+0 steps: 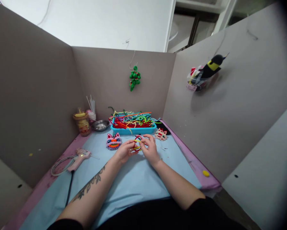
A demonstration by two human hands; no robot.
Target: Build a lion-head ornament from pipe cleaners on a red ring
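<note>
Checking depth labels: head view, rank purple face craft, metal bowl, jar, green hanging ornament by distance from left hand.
From the left hand, holding the pipe-cleaner loop:
1. purple face craft, just left
2. metal bowl, back left
3. jar, left of the bowl
4. green hanging ornament, back wall

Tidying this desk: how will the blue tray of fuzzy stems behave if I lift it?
Probably light: the blue tray is shallow and holds only thin stems. They heap above its rim, some overhanging, so a few may slip off or snag.
</note>
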